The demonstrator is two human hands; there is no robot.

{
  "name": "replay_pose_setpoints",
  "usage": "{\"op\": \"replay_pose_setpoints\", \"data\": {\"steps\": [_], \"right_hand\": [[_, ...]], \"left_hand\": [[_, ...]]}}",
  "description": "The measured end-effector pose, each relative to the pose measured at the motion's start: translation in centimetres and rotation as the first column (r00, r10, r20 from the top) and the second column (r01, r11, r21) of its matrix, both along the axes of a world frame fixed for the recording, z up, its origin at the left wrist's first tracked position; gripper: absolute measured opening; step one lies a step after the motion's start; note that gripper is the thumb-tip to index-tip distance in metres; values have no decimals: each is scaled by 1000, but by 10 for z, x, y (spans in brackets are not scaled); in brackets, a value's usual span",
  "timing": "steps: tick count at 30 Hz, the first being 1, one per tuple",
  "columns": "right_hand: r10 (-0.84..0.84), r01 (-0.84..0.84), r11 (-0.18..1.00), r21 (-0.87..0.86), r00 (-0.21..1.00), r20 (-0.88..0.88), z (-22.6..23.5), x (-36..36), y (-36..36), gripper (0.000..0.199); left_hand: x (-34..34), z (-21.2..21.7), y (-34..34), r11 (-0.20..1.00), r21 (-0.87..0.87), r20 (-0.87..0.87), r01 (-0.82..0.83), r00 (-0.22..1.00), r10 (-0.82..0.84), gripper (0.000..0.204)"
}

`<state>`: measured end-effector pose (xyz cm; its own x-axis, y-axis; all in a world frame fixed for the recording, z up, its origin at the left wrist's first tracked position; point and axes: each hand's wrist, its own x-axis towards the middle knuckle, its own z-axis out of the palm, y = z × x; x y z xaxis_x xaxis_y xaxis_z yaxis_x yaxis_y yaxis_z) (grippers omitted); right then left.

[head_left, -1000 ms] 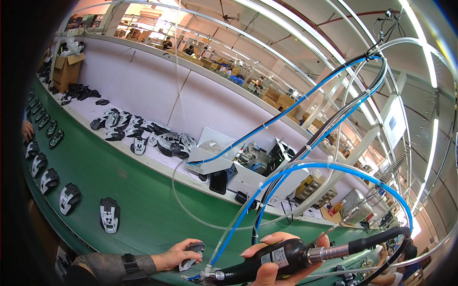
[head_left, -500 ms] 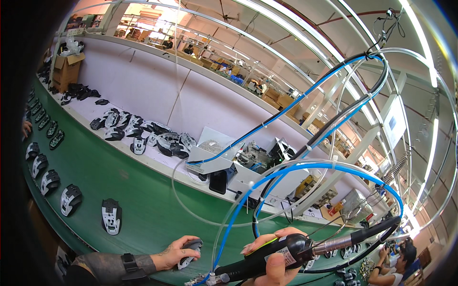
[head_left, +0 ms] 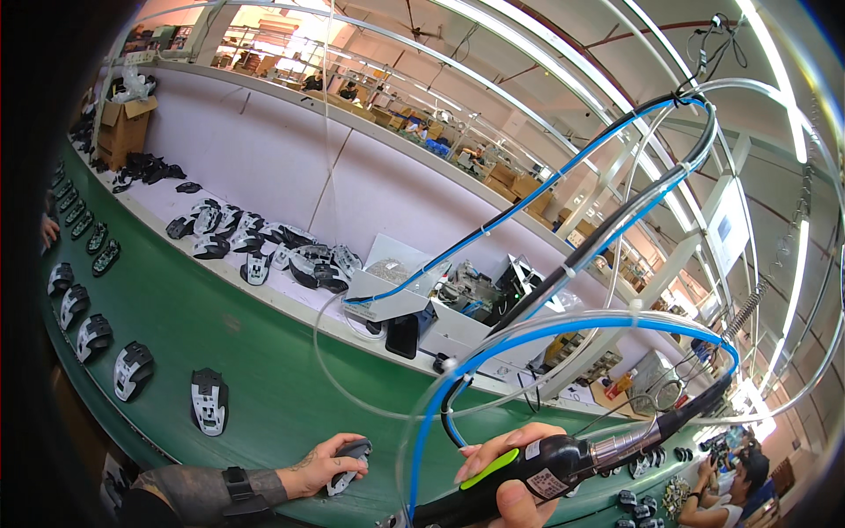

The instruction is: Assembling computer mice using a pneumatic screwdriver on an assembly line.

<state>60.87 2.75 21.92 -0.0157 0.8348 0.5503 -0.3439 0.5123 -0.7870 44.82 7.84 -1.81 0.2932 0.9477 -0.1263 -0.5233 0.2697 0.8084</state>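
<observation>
My left hand (head_left: 321, 464) curls loosely over a small computer mouse (head_left: 350, 465) at the near edge of the green conveyor belt (head_left: 264, 352); I judge it light, hard and smooth-shelled, best pinched by its sides. My right hand (head_left: 510, 480) is wrapped tight around the black powered screwdriver (head_left: 537, 475), stiff and hose-tethered, best held mid-barrel. Since half a second ago it has swung slightly right, while the mouse stays put.

Bright overhead strip lights (head_left: 797, 264), sharp centre, strong fisheye bending, dark rim.
</observation>
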Motion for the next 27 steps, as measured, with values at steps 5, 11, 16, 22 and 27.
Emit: {"op": "replay_pose_setpoints", "data": {"steps": [5,11,16,22,27], "right_hand": [[91,-90,996,11,995,-40,-16,9,13,54],[49,-49,999,8,999,11,-2,-4,0,53],[71,-72,997,40,997,11,0,-3,-1,51],[-9,10,987,163,1000,-6,-2,-8,4,51],[-79,83,992,93,996,-43,-12,0,16,55]], "left_hand": [[1,-4,0,999,-38,-1,10,1000,-10,60],[3,4,-3,1000,-11,-1,-7,1000,7,55],[2,6,-3,1000,-7,4,18,1000,-18,57],[1,6,-3,999,7,-44,46,998,-46,57],[0,7,-3,999,-6,-28,44,999,-44,58]]}}
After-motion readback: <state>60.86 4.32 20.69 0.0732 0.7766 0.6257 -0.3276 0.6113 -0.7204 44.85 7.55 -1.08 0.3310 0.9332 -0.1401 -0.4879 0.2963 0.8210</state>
